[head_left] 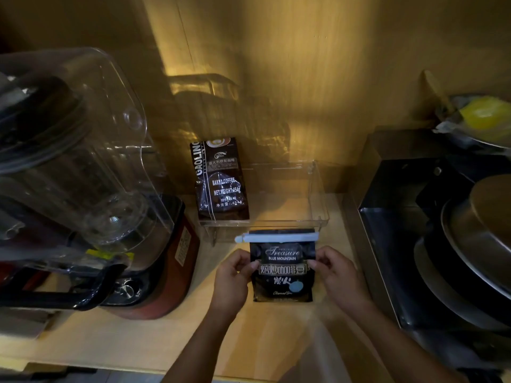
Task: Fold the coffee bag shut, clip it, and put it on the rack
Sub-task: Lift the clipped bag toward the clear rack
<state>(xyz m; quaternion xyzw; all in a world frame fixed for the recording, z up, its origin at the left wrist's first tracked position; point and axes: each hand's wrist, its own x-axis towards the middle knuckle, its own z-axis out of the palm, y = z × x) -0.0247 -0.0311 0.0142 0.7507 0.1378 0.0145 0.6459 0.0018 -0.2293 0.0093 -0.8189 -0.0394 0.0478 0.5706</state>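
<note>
Coffee bag (282,268) upright on the table, clip (276,236) across its folded top. My left hand (233,277) and right hand (336,272) each pinch a side edge; grip clamped. Clear rack (318,189) lies directly beyond the bag, empty bay there.

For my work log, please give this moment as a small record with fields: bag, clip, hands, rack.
bag: black coffee bag, upright on the wooden counter
clip: pale clip across the bag's folded top
hands: left hand and right hand hold the bag's sides
rack: clear rack behind, with another coffee bag at its left
</note>
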